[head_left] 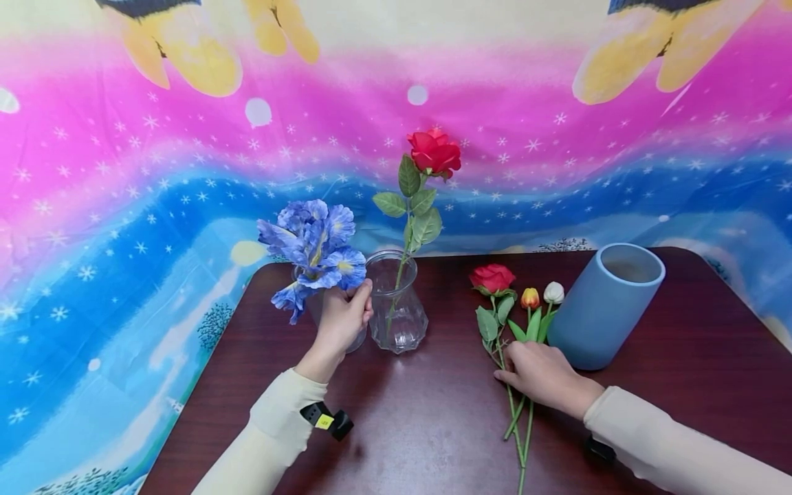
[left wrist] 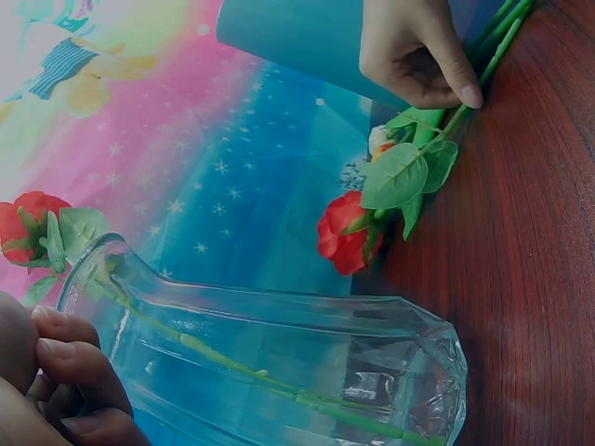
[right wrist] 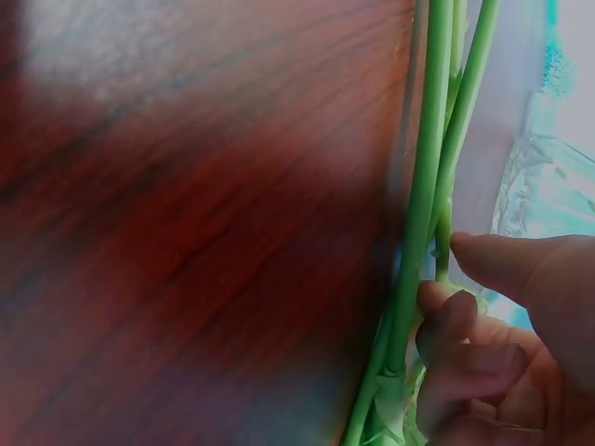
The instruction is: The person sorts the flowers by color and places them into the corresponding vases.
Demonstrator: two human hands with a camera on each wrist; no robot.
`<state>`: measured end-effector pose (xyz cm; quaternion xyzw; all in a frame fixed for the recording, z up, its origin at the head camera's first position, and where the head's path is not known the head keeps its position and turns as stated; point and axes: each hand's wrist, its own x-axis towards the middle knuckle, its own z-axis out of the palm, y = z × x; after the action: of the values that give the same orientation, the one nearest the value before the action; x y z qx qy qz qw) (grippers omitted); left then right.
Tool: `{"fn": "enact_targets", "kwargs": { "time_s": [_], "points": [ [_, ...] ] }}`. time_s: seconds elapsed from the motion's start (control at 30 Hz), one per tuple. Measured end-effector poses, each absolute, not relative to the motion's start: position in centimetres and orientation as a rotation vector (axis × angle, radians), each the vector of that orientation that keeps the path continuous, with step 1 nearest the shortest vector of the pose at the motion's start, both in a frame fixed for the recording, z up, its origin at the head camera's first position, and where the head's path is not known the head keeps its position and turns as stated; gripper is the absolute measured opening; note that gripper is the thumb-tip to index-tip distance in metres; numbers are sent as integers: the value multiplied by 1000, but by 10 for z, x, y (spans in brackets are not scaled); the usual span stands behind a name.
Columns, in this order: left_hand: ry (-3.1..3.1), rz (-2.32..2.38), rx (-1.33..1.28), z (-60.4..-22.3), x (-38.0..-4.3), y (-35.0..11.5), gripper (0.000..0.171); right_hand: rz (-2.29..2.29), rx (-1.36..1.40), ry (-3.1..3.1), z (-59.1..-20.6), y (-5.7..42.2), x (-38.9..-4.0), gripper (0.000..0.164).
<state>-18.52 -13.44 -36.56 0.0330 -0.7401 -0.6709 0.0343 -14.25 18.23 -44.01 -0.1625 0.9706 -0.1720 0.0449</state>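
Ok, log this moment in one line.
left hand: grips blue flower | right hand: pinches lying red rose by stem | glass vase: holds another red rose

The reddish-brown table (head_left: 433, 426) bears two glass vessels (head_left: 402, 330), a blue vase (head_left: 600, 316) — and three flowers (head_left: 533, 326)

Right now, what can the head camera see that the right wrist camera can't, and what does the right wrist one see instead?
Only the head view shows the big blue, ruffled flower, the left hand just under it, and the red, layered rose blooms. Only the right wrist view shows the palm side of the curled fingers on the right hand. Both share that hand, some long, smooth green stems and the dark red-brown, wood-grained table.
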Motion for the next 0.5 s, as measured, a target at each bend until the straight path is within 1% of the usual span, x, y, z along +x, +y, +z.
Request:
{"fn": "enact_targets", "kwargs": {
  "time_s": [0.2,0.5],
  "points": [
    [-2294,-2049,97,-365,-185,-134,47,-577,-467,2922,-441,183,-145,45],
    [-2301,-2044,95,-364,-184,-135,47,-647,-422,2877,-442,182,-151,48]
  ]
}}
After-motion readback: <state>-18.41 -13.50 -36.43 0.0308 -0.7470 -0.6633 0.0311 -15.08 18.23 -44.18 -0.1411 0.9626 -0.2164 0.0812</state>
